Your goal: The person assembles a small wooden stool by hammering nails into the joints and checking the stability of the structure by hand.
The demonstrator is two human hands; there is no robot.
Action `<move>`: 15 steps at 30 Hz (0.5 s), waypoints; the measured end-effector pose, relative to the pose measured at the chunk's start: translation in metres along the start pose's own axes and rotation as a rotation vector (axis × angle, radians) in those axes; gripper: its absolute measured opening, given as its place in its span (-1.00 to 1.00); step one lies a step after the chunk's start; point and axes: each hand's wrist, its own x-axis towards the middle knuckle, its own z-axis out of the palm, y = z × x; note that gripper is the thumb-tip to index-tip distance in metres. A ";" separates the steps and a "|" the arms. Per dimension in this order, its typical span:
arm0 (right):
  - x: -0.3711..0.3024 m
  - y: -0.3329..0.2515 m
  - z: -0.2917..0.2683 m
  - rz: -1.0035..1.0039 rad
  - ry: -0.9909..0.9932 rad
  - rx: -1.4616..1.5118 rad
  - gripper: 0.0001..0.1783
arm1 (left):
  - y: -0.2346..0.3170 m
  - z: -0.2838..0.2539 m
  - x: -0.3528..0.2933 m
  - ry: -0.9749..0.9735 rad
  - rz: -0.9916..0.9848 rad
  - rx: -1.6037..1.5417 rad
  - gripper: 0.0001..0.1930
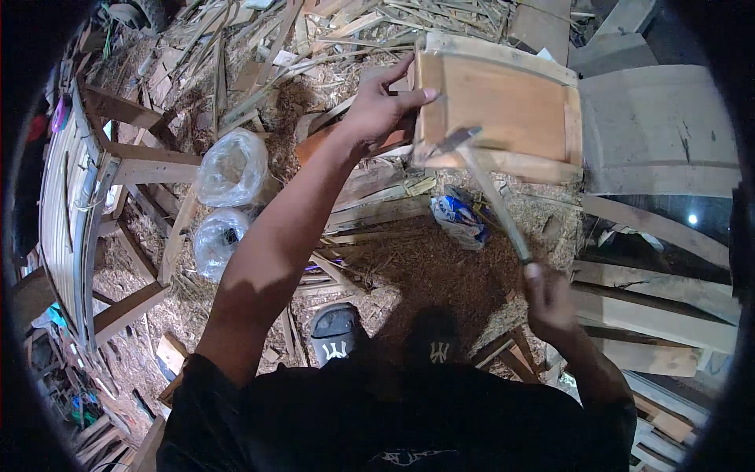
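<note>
A framed wooden panel (503,102), pale along its rails and browner in the middle, is held up at the upper right of centre. My left hand (381,110) grips its left edge, with the thumb lying on the front and the other fingers partly hidden behind. In my right hand (552,303) is a hammer (497,200), its handle slanting up and left. The hammer's head is near the panel's lower left corner; whether it touches the wood I cannot tell. The right hand looks slightly blurred.
Two rolls wrapped in clear plastic (232,169) sit left of my forearm. A blue and white packet (460,220) lies on the sawdust below the panel. Wood strips (259,71) litter the far ground. A wooden frame (141,165) stands at left; boards (653,315) are stacked at right.
</note>
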 end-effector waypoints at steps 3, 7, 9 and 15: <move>-0.002 0.012 0.001 -0.189 -0.012 -0.328 -0.51 | -0.005 -0.004 0.000 -0.048 0.133 0.008 -0.18; 0.000 -0.010 -0.004 0.070 0.053 0.400 -0.42 | 0.005 -0.004 -0.007 0.027 0.063 0.067 -0.19; 0.001 -0.010 -0.002 0.048 0.072 0.348 -0.41 | 0.003 -0.002 -0.001 0.019 0.052 0.048 -0.19; 0.001 0.006 0.001 0.108 0.072 0.107 -0.43 | 0.004 0.002 0.014 0.022 0.025 0.029 -0.23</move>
